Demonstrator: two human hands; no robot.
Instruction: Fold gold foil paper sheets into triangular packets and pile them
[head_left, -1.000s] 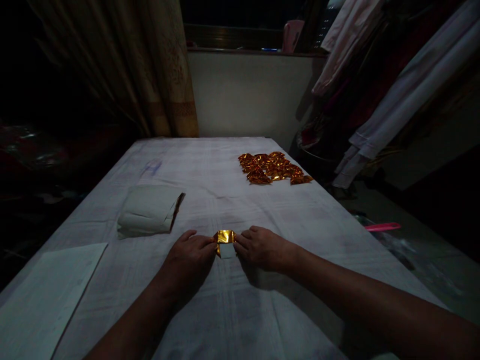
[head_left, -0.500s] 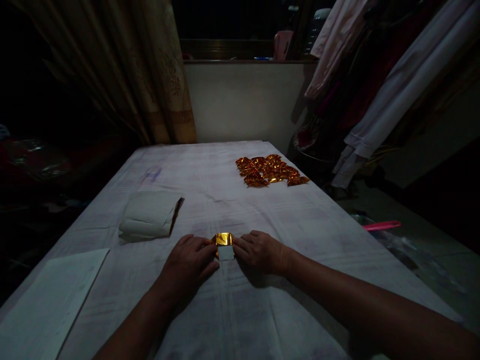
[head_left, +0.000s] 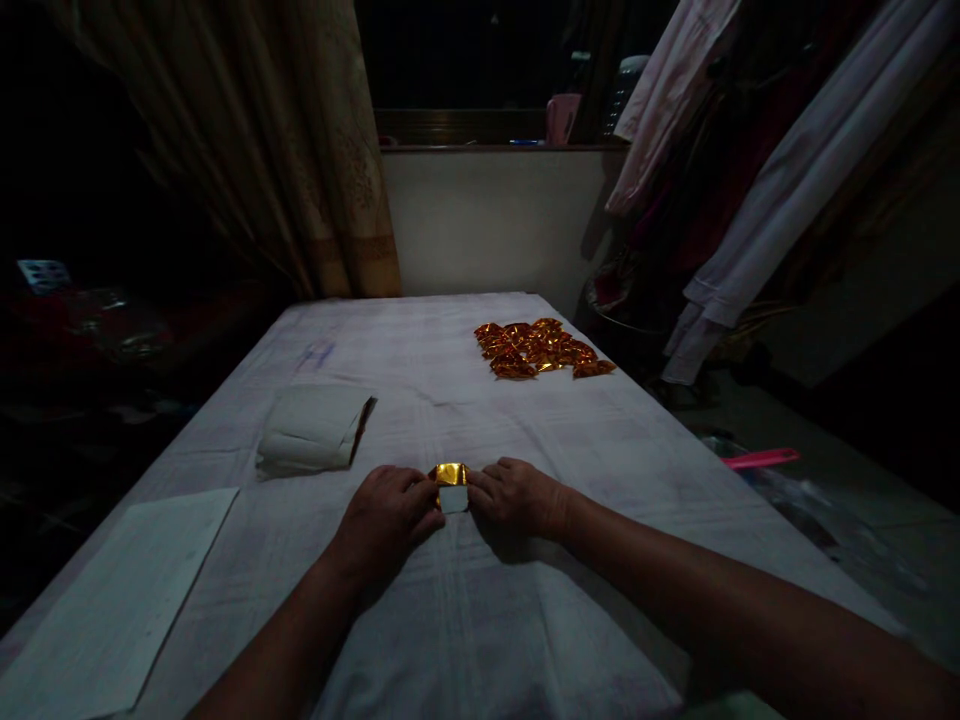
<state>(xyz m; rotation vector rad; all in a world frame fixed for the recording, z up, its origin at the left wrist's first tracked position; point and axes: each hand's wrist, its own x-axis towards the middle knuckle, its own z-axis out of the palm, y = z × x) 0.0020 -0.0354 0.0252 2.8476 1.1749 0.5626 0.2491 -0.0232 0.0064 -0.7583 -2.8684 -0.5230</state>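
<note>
Between my hands on the tablecloth lies a small folded gold foil paper, shiny on the far part and pale grey on the near part. My left hand grips its left edge with thumb and fingers closed together. From the other side, my right hand pinches the right edge, with its fingertips partly hidden. Towards the far right of the table sits a pile of several folded gold foil pieces.
A folded greyish paper packet lies left of my hands, and a flat pale sheet is at the near left. A curtain hangs behind. Clothes hang at right, above a pink handle.
My left hand's fingers have drawn in closer around the foil's left edge, and the thumb has moved up against it. The view has tilted slightly.
</note>
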